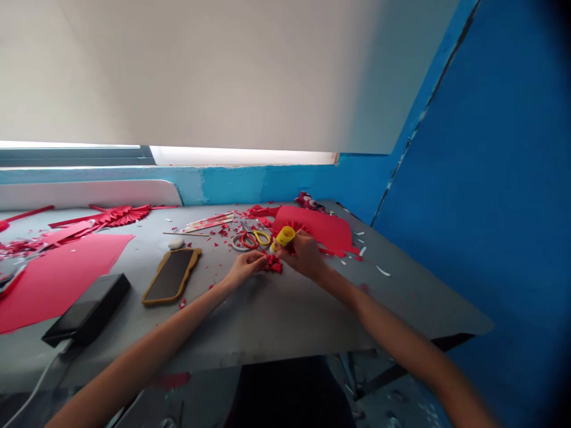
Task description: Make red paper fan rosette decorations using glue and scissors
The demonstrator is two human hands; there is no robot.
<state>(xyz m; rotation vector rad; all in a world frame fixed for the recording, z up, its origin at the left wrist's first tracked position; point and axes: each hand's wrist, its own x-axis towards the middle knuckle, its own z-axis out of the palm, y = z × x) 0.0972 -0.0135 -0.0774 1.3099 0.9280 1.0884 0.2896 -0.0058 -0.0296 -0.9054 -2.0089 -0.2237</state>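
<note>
My right hand (306, 254) is closed around a yellow glue stick (284, 236), tilted with its lower end close to the red paper. My left hand (247, 266) pinches a small crumpled or pleated piece of red paper (274, 264) just above the grey table. Its exact shape is partly hidden by my fingers. Just beyond my hands lie scissors with red handles (248, 239) and scissors with yellow handles (262, 238). A pleated red paper fan (296, 226) shows behind the glue stick, on a large red sheet (332, 229).
Left of my hands lie a phone in a yellow-brown case (173, 275), a white stone-like object (176, 244) and a black box with a cable (89, 309). Wooden sticks (209, 222), red sheets (80, 267) and scraps cover the table. A plush toy (306, 200) sits by the wall.
</note>
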